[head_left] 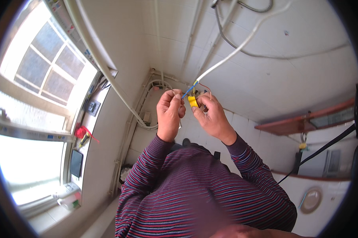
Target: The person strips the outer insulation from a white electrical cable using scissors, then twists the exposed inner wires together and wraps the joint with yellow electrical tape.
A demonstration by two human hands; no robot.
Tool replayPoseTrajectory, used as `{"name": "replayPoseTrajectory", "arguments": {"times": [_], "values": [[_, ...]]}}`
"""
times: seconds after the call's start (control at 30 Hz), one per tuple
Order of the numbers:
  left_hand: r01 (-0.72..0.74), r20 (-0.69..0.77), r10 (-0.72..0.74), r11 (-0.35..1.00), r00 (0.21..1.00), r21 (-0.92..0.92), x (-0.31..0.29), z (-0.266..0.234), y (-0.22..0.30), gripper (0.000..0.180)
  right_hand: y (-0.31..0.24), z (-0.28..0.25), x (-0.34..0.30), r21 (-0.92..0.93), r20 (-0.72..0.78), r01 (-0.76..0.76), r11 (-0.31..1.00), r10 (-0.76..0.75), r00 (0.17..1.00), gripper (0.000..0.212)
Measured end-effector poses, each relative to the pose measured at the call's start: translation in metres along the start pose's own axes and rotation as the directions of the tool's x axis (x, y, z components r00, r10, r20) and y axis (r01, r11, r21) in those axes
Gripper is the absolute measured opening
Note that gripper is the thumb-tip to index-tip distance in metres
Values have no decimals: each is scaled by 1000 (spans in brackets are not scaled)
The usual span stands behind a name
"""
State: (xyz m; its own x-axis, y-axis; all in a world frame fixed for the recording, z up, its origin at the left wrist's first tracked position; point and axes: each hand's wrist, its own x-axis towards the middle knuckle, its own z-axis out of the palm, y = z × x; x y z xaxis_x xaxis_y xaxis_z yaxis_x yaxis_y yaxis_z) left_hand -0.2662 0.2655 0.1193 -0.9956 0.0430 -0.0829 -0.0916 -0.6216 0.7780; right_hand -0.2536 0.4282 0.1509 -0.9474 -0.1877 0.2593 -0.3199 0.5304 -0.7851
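A thick white cable comes down from the upper right and ends in front of me, with its inner wires bared. From that end a blue wire runs to my left hand, whose thumb and fingers are pinched on it. The brown wire curves over toward my right hand. Between the right thumb and fingers is a small roll of yellow tape, close beside the blue wire. Fingers hide the blue wire's tip and part of the roll.
On the windowsill to the left lie a phone, a red item and a white bottle. A long white pipe or cable slants down past the window. A grey hose crosses the wall; a reddish-brown shelf hangs right.
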Motion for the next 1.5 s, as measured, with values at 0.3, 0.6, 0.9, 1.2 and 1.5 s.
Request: {"name": "replayPoseTrajectory", "arguments": {"times": [0.3,0.6,0.9,1.2,1.5], "values": [[48,11,-48,998,999,-42,-7,-1,7,33,-16,-12,35,-137,160,198,971,-175,971,13],[89,132,-88,996,987,1,6,-17,12,24,-33,0,30,-377,0,280,883,-303,953,15],[94,284,-93,996,954,10,17,-24,21,5,-51,5,17,-371,-50,110,922,-138,989,15],[-124,406,113,992,907,1,23,-33,10,2,-67,21,-13,-5,-112,-225,974,224,968,18],[-351,415,370,928,831,-124,28,-33,-5,17,-110,6,10,516,17,-211,831,236,972,46]]}}
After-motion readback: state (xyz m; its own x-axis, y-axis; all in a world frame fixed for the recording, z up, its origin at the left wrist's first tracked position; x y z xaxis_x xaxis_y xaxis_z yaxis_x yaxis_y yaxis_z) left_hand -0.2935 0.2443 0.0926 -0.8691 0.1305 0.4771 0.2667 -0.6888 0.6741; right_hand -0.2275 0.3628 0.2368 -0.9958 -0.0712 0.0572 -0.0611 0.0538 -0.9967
